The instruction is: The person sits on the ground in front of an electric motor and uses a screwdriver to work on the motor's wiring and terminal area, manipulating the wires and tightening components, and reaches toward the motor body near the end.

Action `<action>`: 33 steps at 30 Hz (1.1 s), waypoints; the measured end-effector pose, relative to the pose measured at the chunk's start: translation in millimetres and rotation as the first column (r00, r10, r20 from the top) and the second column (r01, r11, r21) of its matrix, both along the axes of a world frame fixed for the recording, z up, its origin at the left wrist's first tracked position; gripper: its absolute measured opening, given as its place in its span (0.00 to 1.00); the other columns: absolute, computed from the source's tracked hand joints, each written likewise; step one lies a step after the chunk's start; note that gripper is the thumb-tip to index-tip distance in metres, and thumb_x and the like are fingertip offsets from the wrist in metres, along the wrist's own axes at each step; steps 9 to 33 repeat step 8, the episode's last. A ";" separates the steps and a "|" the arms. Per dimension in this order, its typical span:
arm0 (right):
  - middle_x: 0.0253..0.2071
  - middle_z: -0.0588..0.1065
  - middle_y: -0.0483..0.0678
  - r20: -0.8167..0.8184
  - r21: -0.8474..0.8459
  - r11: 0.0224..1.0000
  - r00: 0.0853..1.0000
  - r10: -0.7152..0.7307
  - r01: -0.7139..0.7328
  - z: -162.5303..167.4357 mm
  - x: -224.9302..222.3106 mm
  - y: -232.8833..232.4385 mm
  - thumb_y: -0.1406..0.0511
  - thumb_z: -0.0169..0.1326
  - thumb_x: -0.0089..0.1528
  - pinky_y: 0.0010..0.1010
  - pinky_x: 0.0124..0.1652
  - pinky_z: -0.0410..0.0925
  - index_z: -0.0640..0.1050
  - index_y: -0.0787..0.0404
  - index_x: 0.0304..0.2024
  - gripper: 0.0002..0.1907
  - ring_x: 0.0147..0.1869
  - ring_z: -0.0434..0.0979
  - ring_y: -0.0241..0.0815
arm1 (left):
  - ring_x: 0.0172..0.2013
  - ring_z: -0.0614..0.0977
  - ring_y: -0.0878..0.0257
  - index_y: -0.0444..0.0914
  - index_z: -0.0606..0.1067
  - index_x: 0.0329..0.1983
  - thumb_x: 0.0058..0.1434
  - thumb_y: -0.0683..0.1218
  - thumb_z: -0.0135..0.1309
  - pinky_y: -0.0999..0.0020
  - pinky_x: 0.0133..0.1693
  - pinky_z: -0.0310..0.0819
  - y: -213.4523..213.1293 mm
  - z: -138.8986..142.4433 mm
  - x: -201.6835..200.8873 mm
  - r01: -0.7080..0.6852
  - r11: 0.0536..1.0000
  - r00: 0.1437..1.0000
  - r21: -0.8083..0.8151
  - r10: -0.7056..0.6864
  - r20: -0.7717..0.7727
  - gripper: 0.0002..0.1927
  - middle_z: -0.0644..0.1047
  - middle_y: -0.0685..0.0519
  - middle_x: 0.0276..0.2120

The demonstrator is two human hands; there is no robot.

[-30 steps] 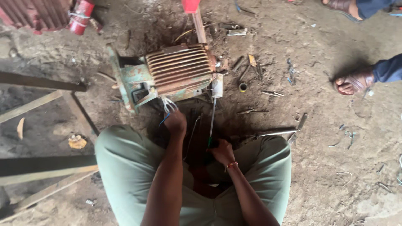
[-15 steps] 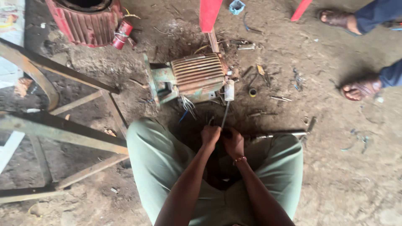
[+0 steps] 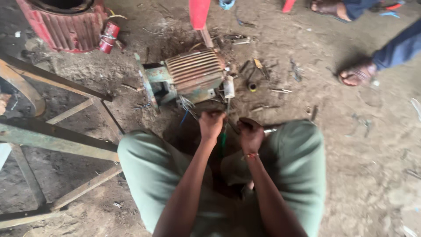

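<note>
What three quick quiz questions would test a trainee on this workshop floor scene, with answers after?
1. True or false: the electric motor lies on bare ground in front of the seated person.
2. Which hand wears a wrist band: left hand or right hand?
3. What colour is the big ribbed housing at top left?

Key:
1. True.
2. Right hand.
3. Red.

Both hands sit between raised knees, which hem them in left and right. Directly ahead the ribbed motor [image 3: 193, 74] blocks the way. Metal frame bars [image 3: 57, 140] crowd the left; scattered bolts [image 3: 272, 90] litter the floor to the right.
</note>
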State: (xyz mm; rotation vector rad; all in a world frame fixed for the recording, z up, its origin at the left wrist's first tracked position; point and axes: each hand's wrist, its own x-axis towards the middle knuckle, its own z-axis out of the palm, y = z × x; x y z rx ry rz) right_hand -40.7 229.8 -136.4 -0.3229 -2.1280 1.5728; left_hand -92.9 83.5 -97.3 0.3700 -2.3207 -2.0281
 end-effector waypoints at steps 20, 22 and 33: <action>0.32 0.82 0.52 0.152 -0.297 0.955 0.985 0.075 -0.027 -1.1 -5.3 -73.2 0.72 0.67 0.58 0.27 0.32 0.72 0.85 0.70 0.41 0.09 0.31 0.79 0.38 | 0.26 0.87 0.63 0.42 0.72 0.59 0.65 0.54 0.49 0.64 0.26 0.81 -79.4 92.4 -132.2 0.147 0.859 0.985 -0.491 -0.170 -0.003 0.21 0.83 0.52 0.32; 0.32 0.82 0.52 0.152 -0.297 0.955 0.985 0.075 -0.027 -1.1 -5.3 -73.2 0.72 0.67 0.58 0.27 0.32 0.72 0.85 0.70 0.41 0.09 0.31 0.79 0.38 | 0.26 0.87 0.63 0.42 0.72 0.59 0.65 0.54 0.49 0.64 0.26 0.81 -79.4 92.4 -132.2 0.147 0.859 0.985 -0.491 -0.170 -0.003 0.21 0.83 0.52 0.32; 0.32 0.82 0.52 0.152 -0.297 0.955 0.985 0.075 -0.027 -1.1 -5.3 -73.2 0.72 0.67 0.58 0.27 0.32 0.72 0.85 0.70 0.41 0.09 0.31 0.79 0.38 | 0.26 0.87 0.63 0.42 0.72 0.59 0.65 0.54 0.49 0.64 0.26 0.81 -79.4 92.4 -132.2 0.147 0.859 0.985 -0.491 -0.170 -0.003 0.21 0.83 0.52 0.32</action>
